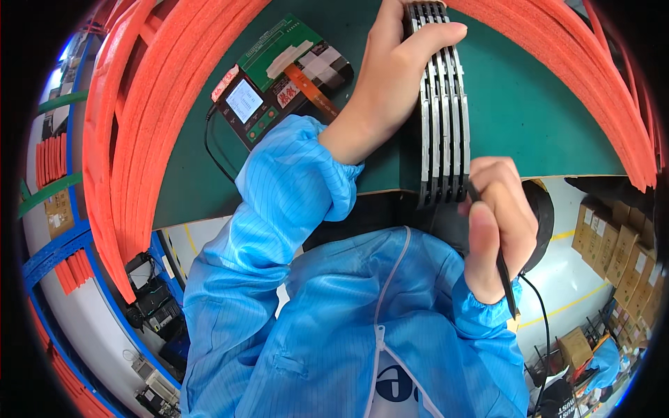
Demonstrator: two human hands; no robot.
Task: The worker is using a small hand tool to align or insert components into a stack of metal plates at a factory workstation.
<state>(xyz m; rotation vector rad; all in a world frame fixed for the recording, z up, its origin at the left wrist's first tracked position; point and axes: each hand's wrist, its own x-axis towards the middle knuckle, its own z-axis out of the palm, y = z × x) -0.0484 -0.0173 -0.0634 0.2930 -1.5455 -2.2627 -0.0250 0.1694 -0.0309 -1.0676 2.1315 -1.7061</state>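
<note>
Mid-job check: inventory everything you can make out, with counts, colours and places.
table: one, green, upper centre
layered stack: one, black and silver, above table's near edge
slim tool: one, black, below stack's right
screen device: one, black, table's left
circuit board: one, green, beside device
ribbon: one, orange, near board
foam strips: several, red, both sides
rack: at least one, blue, far left
cartons: many, brown, right background
jacket: one, blue, lower centre
left hand: one, bare, holding stack
right hand: one, bare, holding tool
</note>
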